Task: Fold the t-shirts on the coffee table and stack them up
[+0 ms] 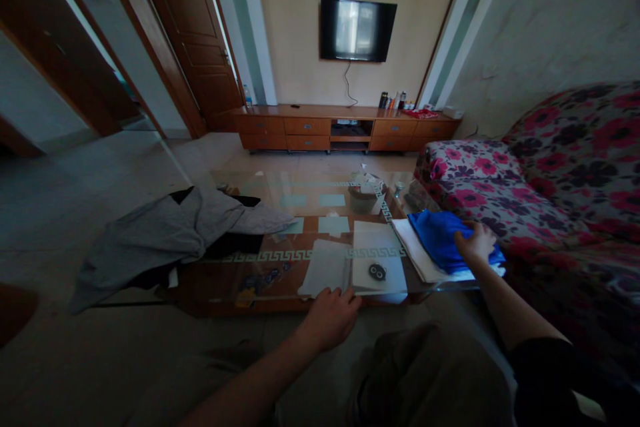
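My left hand [333,317] rests at the near edge of a glass-topped coffee table [280,292], its fingers curled over the rim. Over at the table's right end, my right hand [475,243] lies on a folded blue cloth [435,240], thumb apart from the fingers. Under the blue cloth is a folded white cloth [415,257]. White paper sheets [325,267] lie near my left hand, and a small black round object with two pale rings [377,271] sits on one of them. A grey garment [150,233] with black parts is heaped across the left end, hanging over the edge.
Toward the far right of the table stands a bin with crumpled white paper [367,193]. A flowered sofa [550,193] borders the right side. Along the far wall runs a wooden TV cabinet [307,127], below a wall-mounted television [357,30]. A wooden door [195,40] is at left.
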### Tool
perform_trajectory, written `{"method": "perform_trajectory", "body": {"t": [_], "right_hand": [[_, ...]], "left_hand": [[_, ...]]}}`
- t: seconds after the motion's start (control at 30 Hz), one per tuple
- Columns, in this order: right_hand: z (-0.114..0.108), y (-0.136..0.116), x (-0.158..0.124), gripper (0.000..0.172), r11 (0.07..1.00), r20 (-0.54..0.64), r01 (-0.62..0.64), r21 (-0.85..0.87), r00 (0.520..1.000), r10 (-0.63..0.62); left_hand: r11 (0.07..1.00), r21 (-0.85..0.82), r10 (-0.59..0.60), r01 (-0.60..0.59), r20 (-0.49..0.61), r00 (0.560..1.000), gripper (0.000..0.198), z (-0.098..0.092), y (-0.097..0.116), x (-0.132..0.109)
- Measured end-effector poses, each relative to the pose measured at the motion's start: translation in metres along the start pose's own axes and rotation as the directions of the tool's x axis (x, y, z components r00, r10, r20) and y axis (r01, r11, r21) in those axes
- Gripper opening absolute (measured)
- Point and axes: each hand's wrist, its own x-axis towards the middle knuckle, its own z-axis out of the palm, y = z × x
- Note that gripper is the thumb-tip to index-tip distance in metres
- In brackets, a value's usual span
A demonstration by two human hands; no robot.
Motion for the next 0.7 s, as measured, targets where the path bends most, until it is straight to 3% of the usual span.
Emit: {"method": "perform_trajectory", "body": {"t": [0.07,0.13,0.3,0.37,0.53,0.7], "right_hand": [[0.016,-0.016,0.006,0.040,1.000,-0.038,0.014,0.005,0.999,-0.014],[0.032,-0.031,0.009,0.039,0.999,0.003,0.035,0.008,0.999,-0.035],[0.054,-0.043,0.006,0.062,0.996,0.099,-0.058,-0.066,0.993,0.064],[0.055,-0.043,0.004,0.065,0.993,0.119,-0.041,-0.114,0.991,0.055],[0.048,-0.049,0.005,0.045,0.968,0.174,0.050,-0.248,0.985,-0.007],[0.034,-0.057,0.005,0.047,0.970,0.110,-0.031,-0.242,0.992,0.059]], "left_hand": [[1.000,-0.004,0.006,-0.006,-0.003,1.000,0.027,0.000,0.000,0.000],[1.000,-0.004,0.011,-0.011,-0.004,1.000,0.025,0.001,-0.001,0.000],[1.000,0.013,0.014,-0.014,0.017,1.000,0.022,0.002,-0.007,-0.004],[1.000,0.017,0.009,-0.010,0.025,1.000,0.022,0.002,-0.009,-0.005],[1.000,0.015,0.015,-0.016,0.033,0.999,0.021,0.001,-0.007,-0.003],[1.000,0.015,0.005,-0.005,0.048,0.999,0.022,0.003,-0.006,-0.002]]}}
